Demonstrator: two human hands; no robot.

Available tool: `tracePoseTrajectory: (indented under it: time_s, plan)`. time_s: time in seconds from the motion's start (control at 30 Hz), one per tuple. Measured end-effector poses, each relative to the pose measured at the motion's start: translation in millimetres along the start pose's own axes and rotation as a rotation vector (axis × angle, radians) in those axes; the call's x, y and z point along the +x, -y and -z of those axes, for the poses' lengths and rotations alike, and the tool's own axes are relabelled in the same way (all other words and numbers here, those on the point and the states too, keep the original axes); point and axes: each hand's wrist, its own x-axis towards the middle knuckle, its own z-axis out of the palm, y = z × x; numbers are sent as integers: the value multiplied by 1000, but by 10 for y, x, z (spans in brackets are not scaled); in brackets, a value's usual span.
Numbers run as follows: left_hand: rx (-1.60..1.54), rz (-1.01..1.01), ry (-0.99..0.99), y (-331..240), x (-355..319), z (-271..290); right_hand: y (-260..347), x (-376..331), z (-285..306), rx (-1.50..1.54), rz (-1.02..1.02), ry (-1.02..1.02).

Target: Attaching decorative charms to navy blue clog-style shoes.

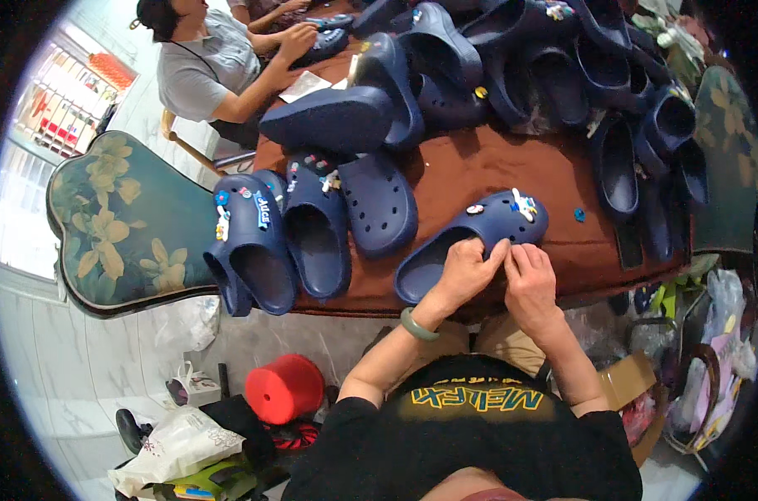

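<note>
A navy blue foam clog (497,219) with holes in its upper lies at the table's near edge, its toe to the right. My left hand (466,271) grips it, fingers reaching into the foot opening and thumb on top. My right hand (531,285) is pinched at the clog's near side, beside the left thumb; whatever sits between its fingertips is hidden. On the upper are a white-and-blue figure charm (524,205) and a small pale charm (476,210). A small blue charm (579,215) lies right of the toe on the brown tablecloth (454,171).
Charm-decorated clogs (249,238) and a plain-looking clog (380,204) stand to the left. A heap of navy clogs (562,75) covers the far side. Another person (203,75) works at the far left. Chair backs (128,225) flank the table; a red stool (284,388) stands below.
</note>
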Motion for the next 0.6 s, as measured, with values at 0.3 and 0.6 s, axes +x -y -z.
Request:
tracePoseTrajectory:
  time_s: [0.3,0.6]
  plan:
    - [-64,19,-15,205,-32,-150,-88,-44,20,-137,206,110]
    - [-173,60,161,155,92,-12,-349,-208,-214,738,-242,-36]
